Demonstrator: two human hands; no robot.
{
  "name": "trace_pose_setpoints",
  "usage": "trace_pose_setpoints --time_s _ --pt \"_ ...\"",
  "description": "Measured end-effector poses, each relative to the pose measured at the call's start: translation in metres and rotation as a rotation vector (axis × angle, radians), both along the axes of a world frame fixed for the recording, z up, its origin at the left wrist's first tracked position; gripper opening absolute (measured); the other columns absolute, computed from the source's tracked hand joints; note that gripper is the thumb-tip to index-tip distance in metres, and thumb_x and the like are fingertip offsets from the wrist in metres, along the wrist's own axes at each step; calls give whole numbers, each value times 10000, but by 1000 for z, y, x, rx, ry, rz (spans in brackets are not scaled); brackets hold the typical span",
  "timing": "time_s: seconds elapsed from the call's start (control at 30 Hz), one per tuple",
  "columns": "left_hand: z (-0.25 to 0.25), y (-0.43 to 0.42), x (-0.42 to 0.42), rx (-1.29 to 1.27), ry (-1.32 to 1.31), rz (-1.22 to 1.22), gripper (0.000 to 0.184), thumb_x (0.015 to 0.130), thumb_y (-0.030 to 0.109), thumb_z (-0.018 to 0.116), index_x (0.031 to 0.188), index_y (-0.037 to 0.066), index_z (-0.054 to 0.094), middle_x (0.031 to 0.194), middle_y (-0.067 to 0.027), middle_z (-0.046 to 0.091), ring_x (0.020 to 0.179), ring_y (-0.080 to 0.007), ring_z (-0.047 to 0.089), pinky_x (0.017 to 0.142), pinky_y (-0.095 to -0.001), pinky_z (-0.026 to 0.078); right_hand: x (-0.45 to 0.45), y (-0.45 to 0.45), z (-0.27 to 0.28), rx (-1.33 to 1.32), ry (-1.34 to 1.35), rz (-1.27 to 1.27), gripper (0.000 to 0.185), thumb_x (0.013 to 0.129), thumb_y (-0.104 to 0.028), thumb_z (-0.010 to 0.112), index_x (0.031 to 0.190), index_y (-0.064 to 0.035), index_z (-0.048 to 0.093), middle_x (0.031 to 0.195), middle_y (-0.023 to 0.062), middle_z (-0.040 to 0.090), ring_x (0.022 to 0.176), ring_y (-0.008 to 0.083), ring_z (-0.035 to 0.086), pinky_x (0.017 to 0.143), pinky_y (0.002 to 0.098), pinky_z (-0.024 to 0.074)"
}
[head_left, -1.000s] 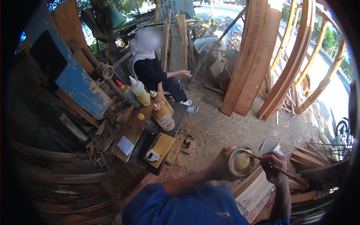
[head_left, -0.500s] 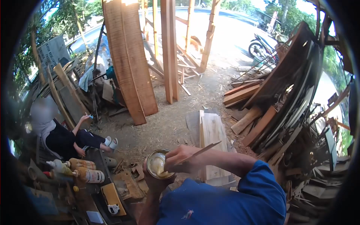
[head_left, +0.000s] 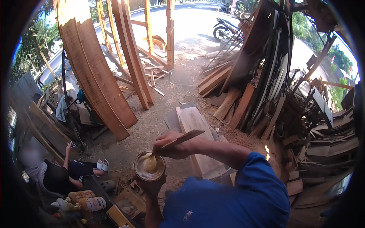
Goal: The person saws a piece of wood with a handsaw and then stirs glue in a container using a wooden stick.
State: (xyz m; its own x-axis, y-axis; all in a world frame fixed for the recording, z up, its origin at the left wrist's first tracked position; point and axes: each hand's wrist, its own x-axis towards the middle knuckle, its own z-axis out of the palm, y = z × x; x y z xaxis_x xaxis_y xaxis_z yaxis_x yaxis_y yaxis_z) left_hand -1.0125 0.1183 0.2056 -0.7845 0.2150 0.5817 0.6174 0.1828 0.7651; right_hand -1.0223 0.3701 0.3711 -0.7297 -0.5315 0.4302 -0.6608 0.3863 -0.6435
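My left hand (head_left: 153,185) is closed around a round open tin (head_left: 140,175) from below and the side, holding it in front of my blue shirt. Inside the tin is a thick, cream-coloured paste (head_left: 150,163), mounded in the middle. Just above the tin's far right rim, my right hand (head_left: 173,145) grips a flat wooden stick (head_left: 187,136). The stick's broad end slants up to the right over my wrist. Its lower end is mostly hidden by the fingers, close to the paste.
Pale boards (head_left: 193,123) lie beyond my right arm. Tall planks (head_left: 97,76) stand ahead on the left, and stacked timber (head_left: 262,72) leans on the right. A seated person (head_left: 57,174) is at left, behind bottles (head_left: 91,203). A motorcycle (head_left: 224,32) stands far off.
The view has turned right, so the surroundings sit farther left. My right hand has risen relative to the tin, the stick's broad face now shows more, and the paste's shape has changed.
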Motion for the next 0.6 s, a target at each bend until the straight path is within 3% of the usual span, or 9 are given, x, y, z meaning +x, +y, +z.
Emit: trace_pose_setpoints --time_s 0.13,0.27,0.4,0.43,0.47,0.6 --pt "16 8 -1 -108 83 51 1275 583 297 994 1540 -6 208 1433 -222 472 1289 -344 545 1094 -486 460 19 -24 1 6 -37 145 148 1005 -177 636 1008 -29 633 919 176 656 834 393 685 699 473 535" --pt "17 -2 -3 -133 135 65 1270 590 345 984 1534 -15 216 1412 -218 485 1249 -364 571 1084 -493 468 7 -21 11 -119 19 37 146 1013 -169 623 1025 -24 635 948 175 670 859 397 687 727 469 536" --pt "34 -3 -5 -112 171 96 1263 598 326 980 1545 1 210 1428 -224 481 1279 -374 559 1096 -506 461 23 -29 18 -50 -204 102 171 1007 -174 628 1065 -15 652 974 170 675 911 385 685 785 451 543" --pt "41 -1 -5 -178 245 74 1257 606 314 978 1547 4 205 1430 -226 482 1286 -371 557 1096 -505 462 20 -37 9 -84 -71 135 159 994 -159 643 1062 -15 659 976 173 674 921 376 688 788 447 544" --pt "34 1 -5 -116 212 -44 1271 609 319 977 1553 4 187 1449 -226 463 1306 -368 545 1095 -501 462 12 -37 6 -80 -47 85 165 990 -166 653 1066 -19 661 972 172 675 916 373 689 781 440 546" --pt "12 -14 -8 -76 98 47 1308 603 326 984 1565 -3 162 1478 -226 425 1318 -363 533 1096 -489 467 1 -27 10 -102 -106 -14 163 998 -186 662 1041 -29 653 925 161 679 887 360 696 748 421 545"
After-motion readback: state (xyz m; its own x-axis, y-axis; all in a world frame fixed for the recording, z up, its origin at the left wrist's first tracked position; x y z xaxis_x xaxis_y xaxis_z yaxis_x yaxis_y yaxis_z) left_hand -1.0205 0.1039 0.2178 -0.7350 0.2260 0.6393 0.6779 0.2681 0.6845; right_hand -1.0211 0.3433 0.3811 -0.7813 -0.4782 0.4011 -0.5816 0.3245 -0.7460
